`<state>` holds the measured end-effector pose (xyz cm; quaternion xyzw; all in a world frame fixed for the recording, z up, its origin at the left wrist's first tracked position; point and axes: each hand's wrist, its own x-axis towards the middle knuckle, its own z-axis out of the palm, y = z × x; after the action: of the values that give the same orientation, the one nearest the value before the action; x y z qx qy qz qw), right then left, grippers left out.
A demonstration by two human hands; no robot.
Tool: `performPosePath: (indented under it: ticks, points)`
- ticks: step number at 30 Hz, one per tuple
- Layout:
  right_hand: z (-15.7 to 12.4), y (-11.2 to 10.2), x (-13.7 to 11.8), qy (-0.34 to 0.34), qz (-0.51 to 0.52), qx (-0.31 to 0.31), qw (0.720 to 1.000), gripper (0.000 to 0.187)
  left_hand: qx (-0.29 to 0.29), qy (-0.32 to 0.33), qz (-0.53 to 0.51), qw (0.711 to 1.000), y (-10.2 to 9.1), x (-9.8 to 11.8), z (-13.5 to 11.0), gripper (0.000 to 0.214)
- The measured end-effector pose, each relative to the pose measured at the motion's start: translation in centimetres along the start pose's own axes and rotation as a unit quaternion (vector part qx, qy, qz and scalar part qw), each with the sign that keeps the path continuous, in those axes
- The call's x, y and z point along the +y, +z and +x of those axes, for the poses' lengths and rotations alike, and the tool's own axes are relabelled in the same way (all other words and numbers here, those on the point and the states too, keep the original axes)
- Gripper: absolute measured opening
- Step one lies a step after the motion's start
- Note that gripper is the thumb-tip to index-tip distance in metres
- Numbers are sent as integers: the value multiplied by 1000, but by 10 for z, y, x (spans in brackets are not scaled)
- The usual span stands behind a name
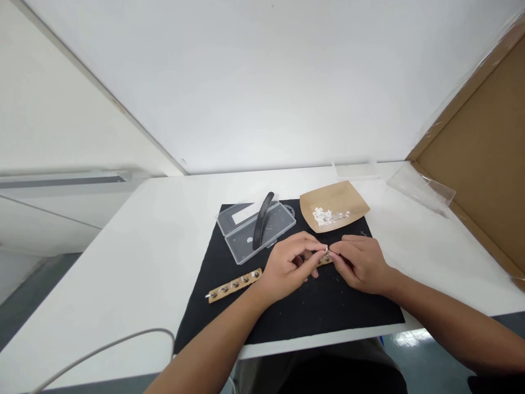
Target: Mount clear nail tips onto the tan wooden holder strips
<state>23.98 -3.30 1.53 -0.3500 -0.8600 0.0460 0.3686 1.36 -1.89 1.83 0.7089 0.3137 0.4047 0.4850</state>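
My left hand and my right hand meet over a black mat, with thumb and index finger of each closed in a pinch. A small white piece shows between the fingertips. Right below it lies a tan strip with small metal studs, mostly covered by my fingers. Beside my left wrist rests a second tan strip, bearing several round metal studs with small whitish bits on them. What exactly each fingertip grips is too small to make out fully.
An open clear plastic case holds a curved black file-like bar. Behind my hands stands a brown paper tray with white bits. Clear plastic pieces lie near a cardboard panel. A cable crosses the white table's left front.
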Motion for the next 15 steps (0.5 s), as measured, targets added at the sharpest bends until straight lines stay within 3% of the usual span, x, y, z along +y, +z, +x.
performPosePath:
  ticks: [15]
  points:
    - [5,-2,-1,-53,-121,-3,991,23,5,-46,-13,999,0,3,2,24]
